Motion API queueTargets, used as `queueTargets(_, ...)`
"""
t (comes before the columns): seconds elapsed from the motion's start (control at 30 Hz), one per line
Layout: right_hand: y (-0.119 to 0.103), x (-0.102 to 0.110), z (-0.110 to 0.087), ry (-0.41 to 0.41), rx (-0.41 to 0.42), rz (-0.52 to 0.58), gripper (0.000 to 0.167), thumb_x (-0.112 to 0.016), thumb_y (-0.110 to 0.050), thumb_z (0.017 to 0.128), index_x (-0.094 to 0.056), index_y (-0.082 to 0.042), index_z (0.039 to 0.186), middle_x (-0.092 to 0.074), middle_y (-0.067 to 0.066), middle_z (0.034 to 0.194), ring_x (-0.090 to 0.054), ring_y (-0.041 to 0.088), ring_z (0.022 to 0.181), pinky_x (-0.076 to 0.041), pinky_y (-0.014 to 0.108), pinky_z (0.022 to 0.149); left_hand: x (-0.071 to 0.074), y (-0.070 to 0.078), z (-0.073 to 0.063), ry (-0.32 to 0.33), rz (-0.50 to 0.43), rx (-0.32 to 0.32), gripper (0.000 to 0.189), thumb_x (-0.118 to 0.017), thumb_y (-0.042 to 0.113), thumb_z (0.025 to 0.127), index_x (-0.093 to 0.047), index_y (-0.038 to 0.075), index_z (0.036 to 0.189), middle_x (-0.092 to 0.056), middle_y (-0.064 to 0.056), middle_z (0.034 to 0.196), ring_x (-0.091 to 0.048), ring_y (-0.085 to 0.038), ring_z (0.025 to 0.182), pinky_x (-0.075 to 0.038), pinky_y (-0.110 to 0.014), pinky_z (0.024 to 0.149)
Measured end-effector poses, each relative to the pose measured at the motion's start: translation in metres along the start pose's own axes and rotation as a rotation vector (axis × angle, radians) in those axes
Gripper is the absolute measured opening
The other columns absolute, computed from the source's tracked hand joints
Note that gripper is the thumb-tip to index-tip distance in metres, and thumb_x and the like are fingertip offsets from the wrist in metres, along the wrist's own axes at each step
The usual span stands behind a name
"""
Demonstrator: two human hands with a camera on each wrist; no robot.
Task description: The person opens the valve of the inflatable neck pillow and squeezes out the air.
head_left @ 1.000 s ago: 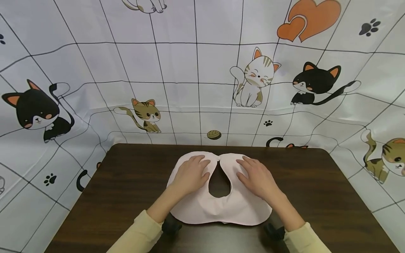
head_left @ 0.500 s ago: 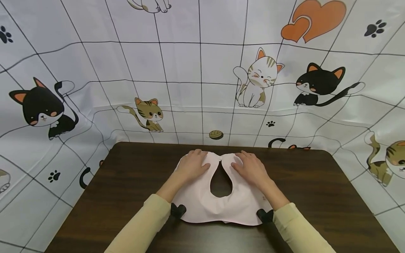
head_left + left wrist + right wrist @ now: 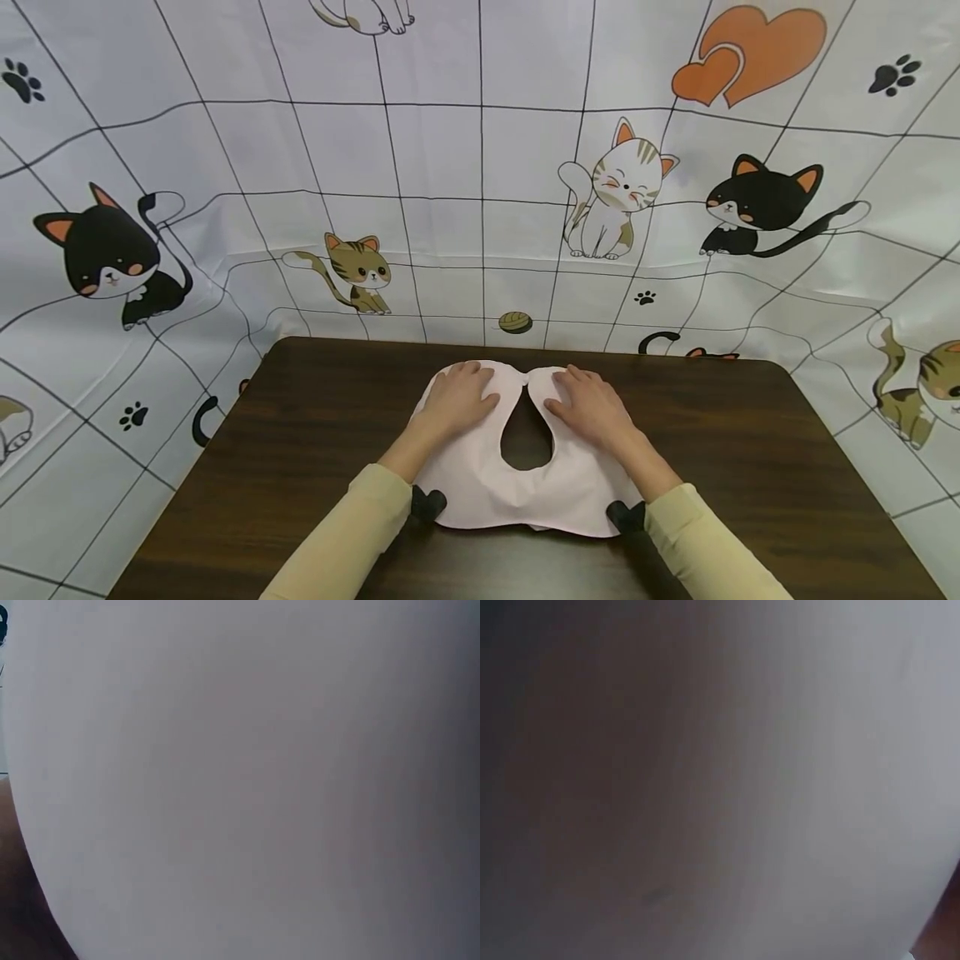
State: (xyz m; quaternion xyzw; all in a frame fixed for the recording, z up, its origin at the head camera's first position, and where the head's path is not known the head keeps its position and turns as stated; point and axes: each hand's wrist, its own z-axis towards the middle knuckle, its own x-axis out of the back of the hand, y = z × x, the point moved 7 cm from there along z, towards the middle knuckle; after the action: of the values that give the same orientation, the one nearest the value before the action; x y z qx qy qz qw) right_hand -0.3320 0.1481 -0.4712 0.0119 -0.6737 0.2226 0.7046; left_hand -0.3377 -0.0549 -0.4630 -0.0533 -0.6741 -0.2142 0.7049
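Observation:
A pale pink bib (image 3: 517, 498) lies flat on the dark wooden table, its teardrop neck opening in the middle and its two upper ends meeting at the top. My left hand (image 3: 454, 402) rests on the bib's upper left lobe, fingers extended toward the far edge. On the upper right lobe lies my right hand (image 3: 594, 408), fingers likewise extended. Neither hand grips the cloth. The left wrist view is filled by the blurred bib (image 3: 225, 780) up close. Blurred, shaded bib cloth (image 3: 840, 780) also fills most of the right wrist view; no fingers show there.
The brown table (image 3: 300, 433) ends at a rounded far edge just beyond the bib. Behind it and at both sides hangs a white gridded sheet (image 3: 435, 150) printed with cats, paws and hearts. Dark wrist devices (image 3: 429, 505) sit under both wrists, over the bib's lower corners.
Over the first half second both hands slid slightly inward and forward on the bib, and the wrist devices came over its lower corners. Since then they have barely moved. The head view has shifted a little.

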Motion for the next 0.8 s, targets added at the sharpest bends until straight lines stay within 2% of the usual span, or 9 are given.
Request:
queueTargets(0.33,0.0015,-0.0046,0.0002,0.002,0.008,-0.016,0.053,-0.064,-0.037,0.099,-0.060,-0.003,0.140,-0.050,0.025,0.150,-0.048,0.048,0.134,-0.040,0.060,0.107,-0.0035,-0.0002,0.0001,-0.013,0.013,0.013,0.046,-0.057,0.037,0.103,-0.061,0.013,0.142,-0.055,-0.013,0.146,-0.047,-0.037,0.137,-0.040,-0.060,0.106)
queueTargets(0.6,-0.0005,-0.0053,0.0009,0.004,0.018,-0.017,0.052,-0.064,-0.035,0.099,-0.060,-0.001,0.139,-0.051,0.027,0.148,-0.048,0.050,0.133,-0.040,0.059,0.107,-0.0071,-0.0014,-0.0017,-0.019,-0.021,0.030,0.047,-0.056,0.038,0.103,-0.060,0.014,0.143,-0.055,-0.012,0.147,-0.047,-0.034,0.139,-0.039,-0.059,0.107)
queueTargets(0.8,-0.0037,-0.0004,-0.0015,0.005,0.013,-0.016,0.052,-0.065,-0.034,0.099,-0.060,-0.002,0.139,-0.051,0.027,0.148,-0.049,0.049,0.133,-0.041,0.060,0.106,-0.0048,-0.0011,-0.0037,-0.015,-0.016,0.018,0.048,-0.056,0.038,0.103,-0.060,0.014,0.143,-0.055,-0.012,0.147,-0.047,-0.035,0.139,-0.040,-0.059,0.107)
